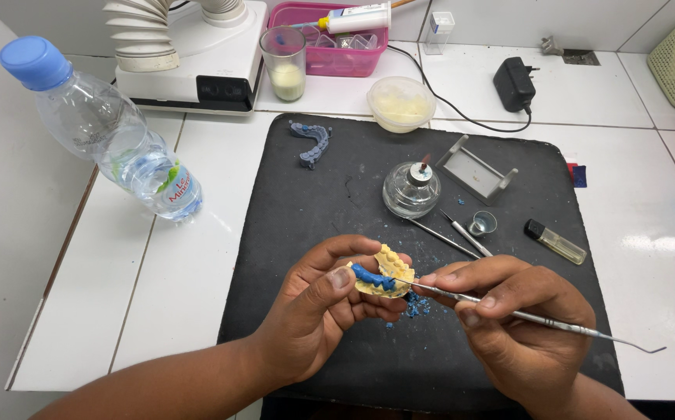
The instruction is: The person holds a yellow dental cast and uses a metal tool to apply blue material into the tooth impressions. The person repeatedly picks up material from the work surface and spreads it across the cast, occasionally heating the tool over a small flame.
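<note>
From the head view, the left hand (326, 299) is closed around a yellow dental cast (386, 274), thumb across its front and fingers curled beneath, holding it just above the black mat (306, 202). A strip of blue wax (372, 278) runs along the cast's near side, right under the thumb tip. The right hand (508, 319) pinches a slim metal carving tool (540, 319) between thumb and fingers like a pen; its fine tip touches the cast at the wax, and its long hooked tail reaches out right past the mat's edge. Blue wax crumbs (417, 306) lie on the mat directly below the cast. Behind the hands stand a glass spirit lamp (411, 189), two more metal instruments (454, 233), a small metal cup (483, 224) and a little vial (557, 242), all near. A blue wax arch (312, 140) lies well apart at the mat's far left. A water bottle (112, 132) lies on the white counter, left of the mat. The mat's left half is bare.
</note>
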